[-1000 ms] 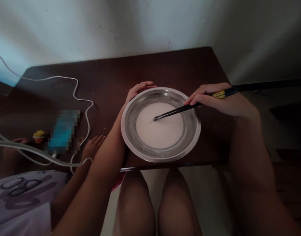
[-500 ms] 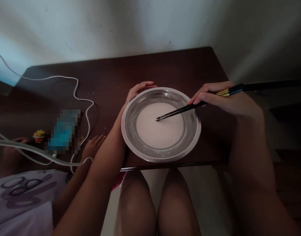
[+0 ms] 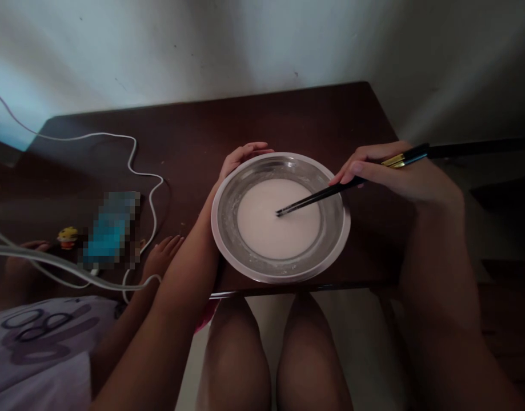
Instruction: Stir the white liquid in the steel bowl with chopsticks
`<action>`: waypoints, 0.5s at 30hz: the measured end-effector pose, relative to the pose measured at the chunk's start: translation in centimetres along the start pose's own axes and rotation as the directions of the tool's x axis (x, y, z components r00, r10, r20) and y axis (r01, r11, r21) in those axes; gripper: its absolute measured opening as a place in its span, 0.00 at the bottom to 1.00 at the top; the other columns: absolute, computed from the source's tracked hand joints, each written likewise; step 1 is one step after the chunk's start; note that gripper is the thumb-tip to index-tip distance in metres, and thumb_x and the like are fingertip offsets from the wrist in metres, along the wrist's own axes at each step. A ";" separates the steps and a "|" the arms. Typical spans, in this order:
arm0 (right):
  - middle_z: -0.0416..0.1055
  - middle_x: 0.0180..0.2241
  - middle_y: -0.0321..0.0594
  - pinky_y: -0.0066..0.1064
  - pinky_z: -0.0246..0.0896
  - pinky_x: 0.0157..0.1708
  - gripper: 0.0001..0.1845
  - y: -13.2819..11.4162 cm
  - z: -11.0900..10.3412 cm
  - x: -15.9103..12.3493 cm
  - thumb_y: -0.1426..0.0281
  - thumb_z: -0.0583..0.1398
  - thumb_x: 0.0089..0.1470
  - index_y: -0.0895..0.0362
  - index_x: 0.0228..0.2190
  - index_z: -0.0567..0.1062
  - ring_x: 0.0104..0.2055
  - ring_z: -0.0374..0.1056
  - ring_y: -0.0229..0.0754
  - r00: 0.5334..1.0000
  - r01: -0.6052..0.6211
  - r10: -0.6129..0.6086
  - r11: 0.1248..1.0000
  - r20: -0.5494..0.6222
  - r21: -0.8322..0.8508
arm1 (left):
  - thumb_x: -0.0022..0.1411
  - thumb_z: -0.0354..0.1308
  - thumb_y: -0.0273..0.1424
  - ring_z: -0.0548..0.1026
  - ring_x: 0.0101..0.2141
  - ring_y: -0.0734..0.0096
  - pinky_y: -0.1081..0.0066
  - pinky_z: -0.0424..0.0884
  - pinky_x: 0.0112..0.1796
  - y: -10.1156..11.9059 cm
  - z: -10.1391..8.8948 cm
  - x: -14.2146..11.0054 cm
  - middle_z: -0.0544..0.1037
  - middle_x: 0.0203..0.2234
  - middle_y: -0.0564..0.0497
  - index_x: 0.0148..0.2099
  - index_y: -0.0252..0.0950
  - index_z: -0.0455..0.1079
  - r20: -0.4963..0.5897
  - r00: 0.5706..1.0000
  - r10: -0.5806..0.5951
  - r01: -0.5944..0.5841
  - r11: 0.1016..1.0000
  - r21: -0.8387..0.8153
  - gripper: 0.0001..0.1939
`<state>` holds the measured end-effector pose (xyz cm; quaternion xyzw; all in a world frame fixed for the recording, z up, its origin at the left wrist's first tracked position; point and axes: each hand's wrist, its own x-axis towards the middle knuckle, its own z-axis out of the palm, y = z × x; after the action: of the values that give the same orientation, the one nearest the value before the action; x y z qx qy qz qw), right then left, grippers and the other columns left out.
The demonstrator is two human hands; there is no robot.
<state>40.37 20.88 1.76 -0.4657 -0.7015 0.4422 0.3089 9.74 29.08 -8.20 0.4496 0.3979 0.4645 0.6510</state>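
A wide stainless steel bowl stands near the front edge of the table, with a smooth white liquid in its bottom. White smears cling to its inner wall. My left hand curves round the bowl's far left side, steadying it from outside; part of the palm is hidden behind the rim. In my right hand is a pair of black chopsticks with gold and blue bands near the top. Held close together, they slant down leftward over the bowl's right rim, tips at the liquid.
Left of the bowl lie a phone with a blurred screen, a small yellow toy figure and white cables. Another person's hand rests on the dark table beside my left forearm. A wall borders the table's far side.
The chopstick tips have shifted slightly right and toward me in the liquid, and my right hand has moved a little right. My left hand and the bowl stay in place.
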 end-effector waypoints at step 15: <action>0.85 0.35 0.40 0.44 0.73 0.45 0.14 0.0 0.1 0.0 0.54 0.68 0.59 0.47 0.27 0.86 0.45 0.79 0.54 0.998 -0.008 0.007 1.000 0.056 0.027 | 0.68 0.60 0.40 0.81 0.57 0.48 0.55 0.77 0.58 0.0 0.4 -0.3 0.87 0.47 0.46 0.46 0.43 0.80 -0.053 0.999 0.005 -0.004 1.000 0.010 0.11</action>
<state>40.25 20.85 1.67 -0.4516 -0.7021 0.4656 0.2938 10.06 28.71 -8.07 0.4412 0.4162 0.4757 0.6371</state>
